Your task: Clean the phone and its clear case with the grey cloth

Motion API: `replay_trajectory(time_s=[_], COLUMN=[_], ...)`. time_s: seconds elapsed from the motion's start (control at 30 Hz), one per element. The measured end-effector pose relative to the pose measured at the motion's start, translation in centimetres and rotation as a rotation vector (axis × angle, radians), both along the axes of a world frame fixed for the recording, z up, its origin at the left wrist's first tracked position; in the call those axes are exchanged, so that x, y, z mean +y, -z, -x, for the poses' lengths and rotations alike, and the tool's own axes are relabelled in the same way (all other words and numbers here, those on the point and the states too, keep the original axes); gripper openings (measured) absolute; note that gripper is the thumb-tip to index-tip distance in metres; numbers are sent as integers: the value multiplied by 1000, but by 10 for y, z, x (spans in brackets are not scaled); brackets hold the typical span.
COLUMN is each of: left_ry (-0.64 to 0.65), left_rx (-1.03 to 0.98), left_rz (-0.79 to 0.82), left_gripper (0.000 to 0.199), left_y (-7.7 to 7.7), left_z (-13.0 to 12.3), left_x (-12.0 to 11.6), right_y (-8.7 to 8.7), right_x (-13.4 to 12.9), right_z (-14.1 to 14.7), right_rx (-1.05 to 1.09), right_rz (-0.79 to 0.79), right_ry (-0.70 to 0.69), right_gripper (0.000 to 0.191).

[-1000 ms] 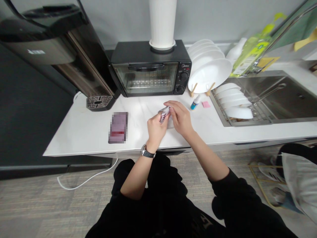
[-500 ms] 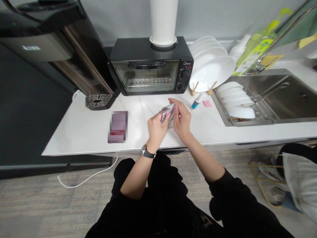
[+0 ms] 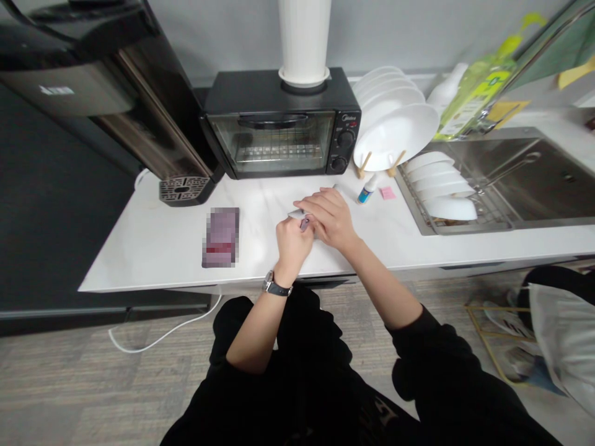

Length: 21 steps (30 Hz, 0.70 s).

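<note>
Left hand (image 3: 292,240) grips a small purplish object (image 3: 305,223) over the tabletop (image 3: 259,241); the right hand (image 3: 331,217) curves over it from the right, its own hold unclear, the object's long axis hidden.

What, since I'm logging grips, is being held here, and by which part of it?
The left hand grips a small purplish object, partly covered by the right hand; which part is gripped cannot be told.

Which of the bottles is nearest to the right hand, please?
It is the small blue-labelled bottle beside the pink note, nearest the right hand; the white bottle and green pump bottle stand farther back, near the sink.
</note>
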State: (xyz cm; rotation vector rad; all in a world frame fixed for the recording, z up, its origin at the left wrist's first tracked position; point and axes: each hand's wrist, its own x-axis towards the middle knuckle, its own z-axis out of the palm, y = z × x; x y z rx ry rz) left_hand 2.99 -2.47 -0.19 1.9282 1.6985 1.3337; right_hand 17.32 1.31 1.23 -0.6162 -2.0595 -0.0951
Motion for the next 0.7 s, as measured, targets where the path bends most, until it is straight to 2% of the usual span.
replay_trajectory(time_s=[0.13, 0.23, 0.4, 0.53, 0.63, 0.7], left_ry=[2, 63, 101, 85, 60, 48], left_rx=[-98, -143, -189, -165, -145, -108], left_rz=[-36, -58, -62, -34, -32, -35], left_gripper=[41, 31, 16, 25, 39, 40], left_y=[2, 3, 2, 2, 4, 5], left_z=[0, 0, 2, 2, 3, 3], left_x=[-1, -1, -1, 0, 1, 2], right_y=[0, -3, -9, -8, -5, -3], right_x=[-10, -21, -28, -25, -23, -22], right_z=[16, 35, 55, 51, 45, 41], right_rx=[208, 400, 683, 654, 529, 429], right_rz=[53, 148, 357, 311, 207, 130], right_ry=[141, 252, 289, 241, 158, 124], right_gripper=[36, 38, 40, 42, 39, 35])
